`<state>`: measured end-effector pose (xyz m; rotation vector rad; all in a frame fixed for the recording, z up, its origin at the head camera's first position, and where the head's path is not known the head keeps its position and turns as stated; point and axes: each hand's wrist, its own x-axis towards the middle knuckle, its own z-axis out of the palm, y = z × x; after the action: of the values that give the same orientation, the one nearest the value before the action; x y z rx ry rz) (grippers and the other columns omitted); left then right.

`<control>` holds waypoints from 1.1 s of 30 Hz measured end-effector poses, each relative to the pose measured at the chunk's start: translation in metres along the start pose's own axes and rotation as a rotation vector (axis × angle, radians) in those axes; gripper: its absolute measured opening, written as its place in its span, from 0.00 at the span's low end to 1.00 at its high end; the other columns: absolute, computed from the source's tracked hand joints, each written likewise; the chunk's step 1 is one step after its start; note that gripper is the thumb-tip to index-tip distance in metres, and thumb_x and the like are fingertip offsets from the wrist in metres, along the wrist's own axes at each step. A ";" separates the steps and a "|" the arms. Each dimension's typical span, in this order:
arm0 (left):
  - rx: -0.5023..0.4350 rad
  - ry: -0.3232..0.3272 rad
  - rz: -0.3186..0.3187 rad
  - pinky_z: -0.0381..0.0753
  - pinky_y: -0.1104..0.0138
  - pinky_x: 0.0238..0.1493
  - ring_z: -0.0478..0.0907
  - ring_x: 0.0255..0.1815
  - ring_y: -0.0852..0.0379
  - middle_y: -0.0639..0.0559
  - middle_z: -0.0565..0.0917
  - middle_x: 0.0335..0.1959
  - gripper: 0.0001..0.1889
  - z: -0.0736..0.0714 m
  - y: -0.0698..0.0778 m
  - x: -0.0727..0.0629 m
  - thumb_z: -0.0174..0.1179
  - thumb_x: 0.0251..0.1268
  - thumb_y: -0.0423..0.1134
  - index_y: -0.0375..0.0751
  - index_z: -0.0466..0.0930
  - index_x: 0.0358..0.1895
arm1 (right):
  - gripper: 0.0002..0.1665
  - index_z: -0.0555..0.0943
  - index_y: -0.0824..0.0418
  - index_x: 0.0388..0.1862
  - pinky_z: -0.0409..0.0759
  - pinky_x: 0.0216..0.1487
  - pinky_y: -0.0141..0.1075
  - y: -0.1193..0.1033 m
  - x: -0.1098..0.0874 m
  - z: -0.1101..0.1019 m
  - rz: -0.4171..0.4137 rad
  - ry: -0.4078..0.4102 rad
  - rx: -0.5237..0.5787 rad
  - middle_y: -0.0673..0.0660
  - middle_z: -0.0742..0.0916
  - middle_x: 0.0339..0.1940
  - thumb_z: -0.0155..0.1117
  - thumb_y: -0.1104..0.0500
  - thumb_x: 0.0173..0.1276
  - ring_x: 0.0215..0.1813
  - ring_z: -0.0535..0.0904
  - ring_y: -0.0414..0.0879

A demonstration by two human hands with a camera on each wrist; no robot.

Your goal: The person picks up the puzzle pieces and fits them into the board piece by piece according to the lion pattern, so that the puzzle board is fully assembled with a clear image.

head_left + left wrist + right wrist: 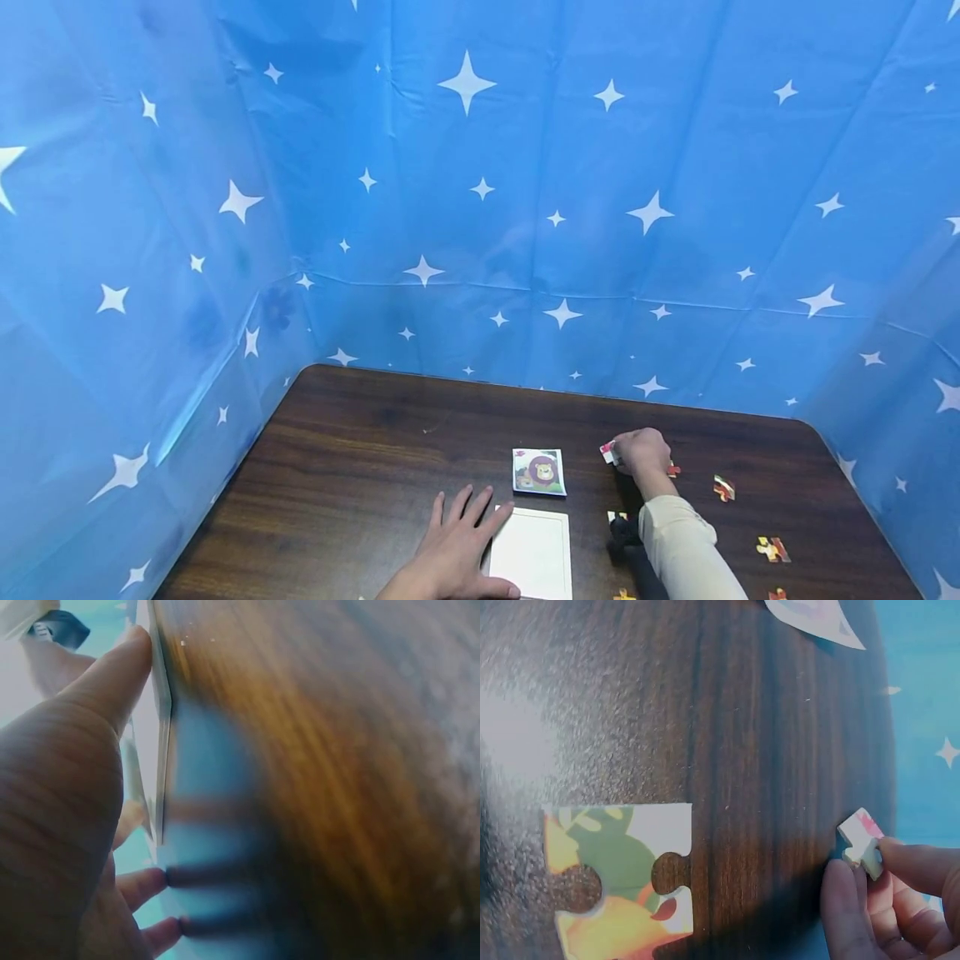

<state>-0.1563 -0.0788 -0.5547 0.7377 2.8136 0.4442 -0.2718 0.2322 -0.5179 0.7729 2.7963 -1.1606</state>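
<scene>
Between thumb and fingertips my right hand point(643, 454) pinches a white and pink puzzle piece point(864, 838), near the far right part of the table. My left hand point(463, 552) lies with spread fingers over the left edge of a white puzzle tray point(531, 554); its thumb point(112, 679) touches the tray's edge in the left wrist view. Behind the tray lies a square picture card point(539, 472) with a lion on it. A puzzle piece with green and orange print point(622, 859) lies flat on the table below the right wrist.
Several loose puzzle pieces lie on the right side of the dark wooden table point(360, 467), among them one farther back point(723, 488) and one nearer point(772, 549). A blue curtain with white stars point(480, 250) stands behind and beside the table.
</scene>
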 end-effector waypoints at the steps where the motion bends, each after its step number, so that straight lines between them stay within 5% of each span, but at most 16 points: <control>1: 0.002 0.002 0.002 0.52 0.27 0.71 0.55 0.80 0.35 0.46 0.61 0.81 0.55 0.001 0.000 0.000 0.59 0.45 0.83 0.67 0.58 0.79 | 0.08 0.87 0.68 0.29 0.83 0.28 0.35 0.002 0.000 0.000 0.007 -0.021 0.059 0.56 0.85 0.21 0.66 0.63 0.60 0.28 0.82 0.51; 6: -0.008 0.008 0.015 0.53 0.27 0.70 0.56 0.80 0.34 0.46 0.62 0.80 0.53 0.005 -0.001 -0.001 0.58 0.46 0.83 0.68 0.60 0.78 | 0.17 0.82 0.76 0.51 0.87 0.31 0.33 0.012 0.000 0.001 0.116 -0.159 0.424 0.56 0.83 0.28 0.60 0.71 0.63 0.26 0.82 0.41; 12: 0.020 0.009 0.018 0.54 0.28 0.70 0.56 0.80 0.35 0.46 0.62 0.80 0.53 0.007 0.000 -0.001 0.57 0.46 0.84 0.68 0.60 0.78 | 0.20 0.76 0.76 0.59 0.86 0.32 0.31 0.016 -0.001 -0.008 0.162 -0.253 0.624 0.52 0.84 0.27 0.56 0.72 0.69 0.26 0.80 0.38; 22: 0.082 0.024 -0.011 0.55 0.31 0.73 0.57 0.80 0.37 0.47 0.63 0.80 0.54 0.000 0.005 -0.001 0.57 0.44 0.85 0.67 0.62 0.78 | 0.19 0.73 0.73 0.60 0.88 0.37 0.32 0.007 -0.021 -0.016 0.125 -0.367 0.735 0.52 0.83 0.28 0.59 0.69 0.72 0.29 0.81 0.39; 33: 0.129 0.051 -0.027 0.56 0.33 0.73 0.58 0.80 0.38 0.48 0.64 0.80 0.56 0.003 0.006 -0.001 0.55 0.43 0.86 0.62 0.63 0.78 | 0.15 0.74 0.72 0.56 0.88 0.38 0.34 0.001 -0.053 0.008 0.101 -0.454 0.756 0.52 0.83 0.28 0.60 0.68 0.73 0.29 0.83 0.40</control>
<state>-0.1525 -0.0734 -0.5552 0.7224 2.9188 0.2830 -0.2265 0.2041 -0.5141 0.5481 1.9108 -2.0798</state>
